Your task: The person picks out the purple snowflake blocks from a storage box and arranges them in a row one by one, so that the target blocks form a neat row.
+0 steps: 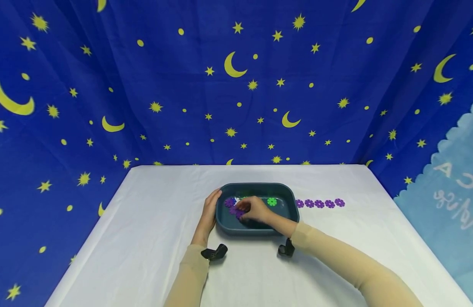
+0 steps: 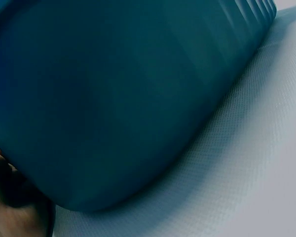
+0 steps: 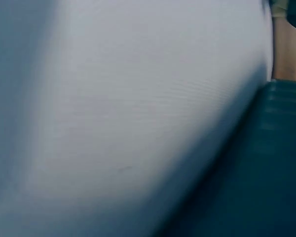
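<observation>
Teal bin [image 1: 255, 232], left hand [image 1: 209, 209] laid against it; right hand [image 1: 256, 210] curled inside, grip unclear.

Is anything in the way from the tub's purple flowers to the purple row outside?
Yes: the tub's right wall stands between the purple flowers inside and the purple row on the table. The right hand and a green flower are between too.

Lt-blue cloth [image 1: 460, 149], R side: white "A" [image 1: 442, 169], prob. backward "C" [image 1: 468, 181]; script [image 1: 455, 209] illeg.
</observation>
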Demonstrator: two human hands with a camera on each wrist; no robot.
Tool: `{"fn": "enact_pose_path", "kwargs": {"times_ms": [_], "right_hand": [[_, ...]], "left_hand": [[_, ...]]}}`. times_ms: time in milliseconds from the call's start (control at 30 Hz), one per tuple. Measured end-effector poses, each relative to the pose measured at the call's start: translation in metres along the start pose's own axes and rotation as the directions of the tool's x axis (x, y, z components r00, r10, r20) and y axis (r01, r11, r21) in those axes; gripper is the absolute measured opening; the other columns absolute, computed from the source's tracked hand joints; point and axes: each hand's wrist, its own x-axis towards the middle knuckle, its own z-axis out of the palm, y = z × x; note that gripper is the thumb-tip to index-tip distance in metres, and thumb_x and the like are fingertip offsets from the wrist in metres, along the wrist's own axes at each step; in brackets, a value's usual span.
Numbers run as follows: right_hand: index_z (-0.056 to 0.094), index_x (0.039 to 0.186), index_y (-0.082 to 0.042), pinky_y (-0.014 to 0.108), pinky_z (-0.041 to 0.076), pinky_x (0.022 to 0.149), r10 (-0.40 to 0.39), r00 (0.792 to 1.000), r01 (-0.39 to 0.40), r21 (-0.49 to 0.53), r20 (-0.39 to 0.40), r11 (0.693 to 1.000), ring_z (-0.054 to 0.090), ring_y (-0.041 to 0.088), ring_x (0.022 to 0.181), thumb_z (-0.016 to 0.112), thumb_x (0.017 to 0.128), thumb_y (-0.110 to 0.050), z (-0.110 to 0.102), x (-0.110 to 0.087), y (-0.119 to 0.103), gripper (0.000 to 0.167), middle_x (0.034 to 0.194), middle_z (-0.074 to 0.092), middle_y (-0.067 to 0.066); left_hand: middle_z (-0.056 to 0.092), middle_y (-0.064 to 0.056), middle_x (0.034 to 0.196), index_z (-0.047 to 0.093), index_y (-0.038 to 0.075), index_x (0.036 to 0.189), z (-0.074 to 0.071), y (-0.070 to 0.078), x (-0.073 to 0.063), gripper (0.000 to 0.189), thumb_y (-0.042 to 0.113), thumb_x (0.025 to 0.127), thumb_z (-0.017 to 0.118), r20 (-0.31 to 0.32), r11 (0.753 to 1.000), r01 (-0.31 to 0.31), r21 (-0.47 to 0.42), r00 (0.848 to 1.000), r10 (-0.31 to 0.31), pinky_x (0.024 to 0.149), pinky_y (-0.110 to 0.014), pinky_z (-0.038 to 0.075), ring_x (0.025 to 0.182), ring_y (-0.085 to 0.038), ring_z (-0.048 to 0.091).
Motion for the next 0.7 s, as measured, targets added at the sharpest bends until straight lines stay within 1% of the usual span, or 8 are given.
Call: {"fn": "enact_pose_path", "kwargs": {"times_ms": [133,233,367,467,567,700], "right_hand": [[0.067,0.103,0.008,0.026,0.059,0.076,0.013,0.996,-0.009,0.051,-0.083,0.999,0.067,0.029,0.088,0.078,0.07,0.005,-0.006,-0.002,-0.001,0.035,0.097,0.07,0.022],[0.066,0.104,0.008,0.029,0.059,0.077,0.02,0.992,-0.012,0.056,-0.128,0.998,0.067,0.031,0.089,0.077,0.071,0.005,-0.01,-0.003,-0.003,0.034,0.099,0.07,0.022],[0.066,0.104,0.007,0.032,0.059,0.078,0.032,0.985,-0.019,0.075,-0.168,0.997,0.067,0.032,0.09,0.076,0.072,0.005,-0.017,-0.007,-0.005,0.034,0.101,0.069,0.023],[0.066,0.105,0.007,0.035,0.059,0.079,0.036,0.981,-0.02,0.084,-0.192,0.996,0.066,0.034,0.091,0.075,0.072,0.005,-0.024,-0.012,-0.005,0.034,0.102,0.069,0.024],[0.066,0.106,0.007,0.037,0.058,0.08,0.033,0.976,-0.017,0.074,-0.214,0.997,0.065,0.034,0.092,0.075,0.073,0.004,-0.034,-0.015,-0.004,0.035,0.102,0.069,0.023],[0.066,0.108,0.006,0.036,0.057,0.081,0.038,0.969,-0.017,0.089,-0.246,0.996,0.064,0.032,0.093,0.074,0.074,0.003,-0.05,-0.019,-0.001,0.035,0.103,0.068,0.023]], "left_hand": [[0.037,-0.026,0.147,0.038,-0.007,0.14,0.002,-0.001,0.002,0.049,0.02,0.1,0.043,-0.005,1.0,0.001,-0.01,1.0,-0.001,0.12,-0.043,0.025,0.14,-0.033,0.032],[0.037,-0.026,0.147,0.038,-0.008,0.14,0.003,-0.002,0.003,0.049,0.021,0.1,0.043,-0.006,1.0,0.0,-0.002,1.0,0.0,0.12,-0.044,0.024,0.14,-0.034,0.031],[0.037,-0.026,0.148,0.038,-0.007,0.141,0.002,-0.003,0.004,0.049,0.021,0.1,0.044,-0.008,1.0,0.002,0.009,1.0,-0.002,0.121,-0.044,0.023,0.141,-0.034,0.03],[0.035,-0.025,0.149,0.037,-0.007,0.141,0.001,-0.003,0.003,0.05,0.02,0.1,0.044,-0.008,1.0,0.017,0.006,1.0,-0.016,0.121,-0.044,0.021,0.143,-0.034,0.027],[0.032,-0.026,0.15,0.035,-0.008,0.142,0.0,-0.002,0.002,0.05,0.02,0.101,0.042,0.0,1.0,0.013,0.014,1.0,-0.013,0.121,-0.046,0.019,0.144,-0.035,0.024],[0.033,-0.026,0.15,0.035,-0.008,0.142,0.0,0.0,0.0,0.05,0.02,0.101,0.042,-0.002,1.0,0.003,0.01,1.0,-0.003,0.121,-0.045,0.019,0.143,-0.035,0.025]]}}
